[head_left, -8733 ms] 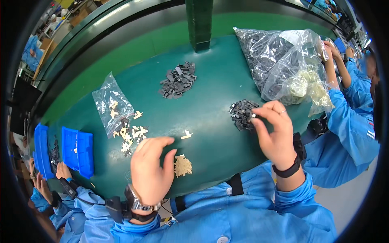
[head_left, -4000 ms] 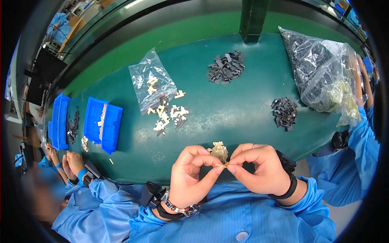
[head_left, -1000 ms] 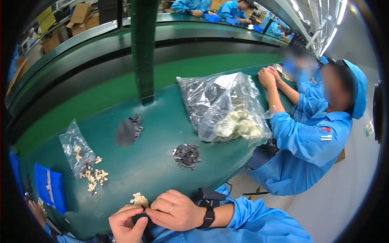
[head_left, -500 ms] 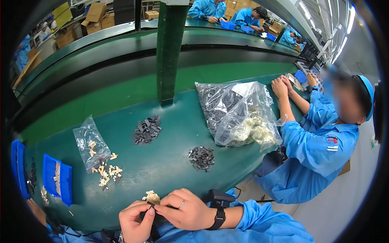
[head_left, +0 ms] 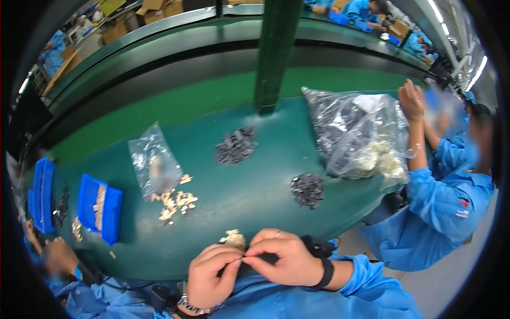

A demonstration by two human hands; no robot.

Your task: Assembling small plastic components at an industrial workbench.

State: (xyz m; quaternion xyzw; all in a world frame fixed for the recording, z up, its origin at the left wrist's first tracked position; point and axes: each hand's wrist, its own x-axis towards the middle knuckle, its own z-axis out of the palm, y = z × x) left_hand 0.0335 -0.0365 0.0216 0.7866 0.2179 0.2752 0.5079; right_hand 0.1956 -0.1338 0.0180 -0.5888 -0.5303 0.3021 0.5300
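My left hand and my right hand meet fingertip to fingertip near the table's front edge. Thumb and forefinger of each are pinched on a small dark part, mostly hidden by the fingers. Just beyond them lies a little heap of cream-coloured pieces. Farther out are a pile of black pieces to the right and a pile of dark grey pieces straight ahead. More cream pieces lie scattered at the mouth of a clear plastic bag on the left.
A big clear bag of dark and cream parts lies at the far right, beside a co-worker's arm. Blue trays stand at the left, near another person's hand. A green pillar rises from the table's far side.
The whole view has shifted, so the table's things sit farther right and higher. My fingertips remain together, with less of the dark part showing. More of the person at the left has come into view.
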